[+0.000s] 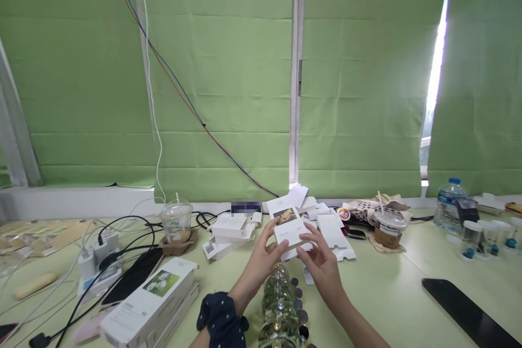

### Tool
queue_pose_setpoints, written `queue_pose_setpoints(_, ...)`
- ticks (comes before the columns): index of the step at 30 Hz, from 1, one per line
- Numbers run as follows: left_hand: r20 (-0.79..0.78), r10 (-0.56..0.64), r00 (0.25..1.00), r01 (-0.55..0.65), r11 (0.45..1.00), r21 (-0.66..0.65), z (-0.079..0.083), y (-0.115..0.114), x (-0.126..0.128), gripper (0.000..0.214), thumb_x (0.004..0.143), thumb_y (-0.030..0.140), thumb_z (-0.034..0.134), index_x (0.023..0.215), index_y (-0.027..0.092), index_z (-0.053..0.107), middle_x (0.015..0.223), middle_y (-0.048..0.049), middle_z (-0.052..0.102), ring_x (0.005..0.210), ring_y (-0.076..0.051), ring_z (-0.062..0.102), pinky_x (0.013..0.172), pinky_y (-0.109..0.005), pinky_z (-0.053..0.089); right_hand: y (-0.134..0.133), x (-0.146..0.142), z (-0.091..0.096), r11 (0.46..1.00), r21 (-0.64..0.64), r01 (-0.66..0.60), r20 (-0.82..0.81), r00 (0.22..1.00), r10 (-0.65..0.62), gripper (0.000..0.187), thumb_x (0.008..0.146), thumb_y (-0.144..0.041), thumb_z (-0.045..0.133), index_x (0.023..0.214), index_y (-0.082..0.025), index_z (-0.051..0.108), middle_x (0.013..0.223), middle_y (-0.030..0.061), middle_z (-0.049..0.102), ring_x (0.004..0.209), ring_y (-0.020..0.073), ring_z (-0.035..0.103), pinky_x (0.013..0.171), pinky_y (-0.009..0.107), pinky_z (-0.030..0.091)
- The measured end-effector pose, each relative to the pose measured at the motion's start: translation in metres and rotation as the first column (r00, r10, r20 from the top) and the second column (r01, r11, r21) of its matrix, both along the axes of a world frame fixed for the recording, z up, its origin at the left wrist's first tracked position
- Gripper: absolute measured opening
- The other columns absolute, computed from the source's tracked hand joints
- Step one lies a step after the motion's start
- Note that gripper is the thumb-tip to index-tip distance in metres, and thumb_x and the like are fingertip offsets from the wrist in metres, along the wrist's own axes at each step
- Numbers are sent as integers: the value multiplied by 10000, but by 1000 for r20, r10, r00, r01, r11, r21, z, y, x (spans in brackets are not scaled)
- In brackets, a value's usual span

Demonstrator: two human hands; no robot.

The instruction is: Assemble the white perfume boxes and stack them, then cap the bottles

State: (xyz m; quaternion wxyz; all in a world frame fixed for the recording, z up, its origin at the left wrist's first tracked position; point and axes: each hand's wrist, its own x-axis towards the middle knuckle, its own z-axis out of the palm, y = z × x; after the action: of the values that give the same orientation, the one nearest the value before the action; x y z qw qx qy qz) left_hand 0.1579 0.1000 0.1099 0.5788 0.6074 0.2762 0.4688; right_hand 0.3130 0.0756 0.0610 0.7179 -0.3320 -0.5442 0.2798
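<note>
Between my two hands is a small white carton (289,232) with a printed picture on its face, raised above the table. My left hand (264,250) grips its left side, the thumb near the lower edge. On the right side, the fingers of my right hand (320,258) are closed on the carton's edge. Below my hands, a row of clear glass bottles or jars (279,304) runs toward me. Several dark round discs (302,315) line the right of that row. Just behind the carton lie loose white cartons and cardboard pieces (331,230).
Long white boxes (150,302) are stacked at the left, beside a black phone (134,274) and a power strip with cables (100,266). Drink cups (176,220) stand farther back. At the right are an iced drink (389,231), a water bottle (448,204) and a dark flat device (468,307).
</note>
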Motion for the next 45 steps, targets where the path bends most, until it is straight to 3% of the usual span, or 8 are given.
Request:
queue_pose_setpoints(4, 32, -126, 992, 124, 992, 35, -1, 0, -1, 845, 660, 266, 827, 1380, 303, 386, 1377, -118, 543, 1209, -289, 554, 886, -356, 516, 3, 0, -5, 999, -38, 16, -28, 999, -17, 244, 810, -358, 685, 1009, -222, 648, 1339, 129, 540, 1125, 277, 594, 835, 343, 550)
queue_pose_setpoints(11, 63, -126, 990, 122, 991, 58, -4, 4, 0, 792, 682, 231, 807, 1364, 270, 405, 1286, -107, 623, 1131, -257, 613, 878, -332, 521, 1, -3, -3, 997, -63, 34, -74, 996, -39, 227, 776, -361, 715, 945, -216, 673, 1088, 97, 668, 1030, 260, 648, 836, 338, 566)
queue_pose_setpoints(20, 49, -83, 995, 80, 994, 75, -3, 1, 0, 715, 663, 152, 798, 1292, 269, 479, 1341, -84, 585, 1057, -230, 649, 781, -283, 560, -3, -4, -1, 997, -74, 29, -119, 992, -38, 192, 742, -330, 747, 891, -219, 699, 1231, 115, 650, 1065, 276, 649, 831, 352, 580)
queue_pose_setpoints(35, -30, -62, 998, 63, 996, 62, 2, 1, 0, 679, 684, 161, 790, 1288, 248, 492, 1039, -63, 733, 857, -195, 705, 676, -256, 553, -11, -4, 0, 990, -130, 58, -115, 991, -74, 183, 745, -350, 747, 857, -216, 691, 1328, 135, 567, 1068, 275, 638, 825, 348, 567)
queue_pose_setpoints(42, -50, -108, 993, 111, 992, 63, 2, 4, -3, 653, 695, 226, 802, 1289, 244, 532, 1070, -68, 738, 870, -197, 698, 733, -297, 545, -14, -2, 0, 989, -105, 99, -58, 993, -106, 170, 786, -364, 707, 843, -211, 660, 1327, 127, 482, 967, 237, 641, 695, 318, 570)
queue_pose_setpoints(45, -104, -114, 988, 123, 989, 81, 3, 3, -3, 738, 638, 226, 842, 1304, 249, 526, 1109, -83, 729, 899, -223, 694, 768, -348, 550, -15, -1, -2, 987, -103, 123, -70, 989, -131, 182, 779, -372, 714, 802, -202, 653, 1325, 123, 482, 934, 226, 646, 680, 319, 568)
